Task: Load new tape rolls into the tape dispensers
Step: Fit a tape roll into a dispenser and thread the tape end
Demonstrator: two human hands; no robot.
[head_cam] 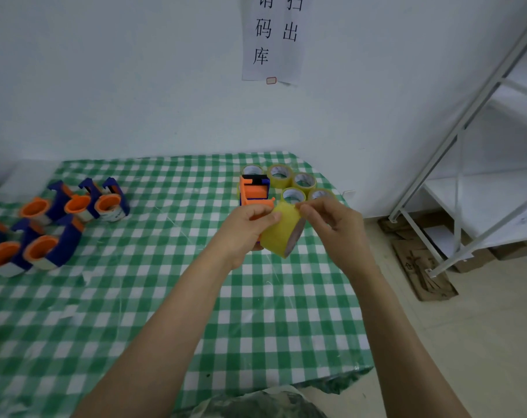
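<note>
My left hand [246, 229] grips an orange and blue tape dispenser [254, 191] above the table, with a yellow tape roll [282, 230] sitting on the dispenser's near end. My right hand [331, 220] pinches the top edge of that roll with thumb and forefinger. Several more yellow tape rolls [292, 182] lie flat in a cluster at the table's far right corner, just behind my hands. At the far left stand several blue dispensers with orange hubs [75, 203], and more of them [30, 250] stand nearer me.
The table wears a green and white checked cloth [153, 297]. A white wall with a paper notice [272, 40] rises behind it. To the right stands a white metal shelf frame [467, 164], with flattened cardboard [422, 267] on the floor beneath.
</note>
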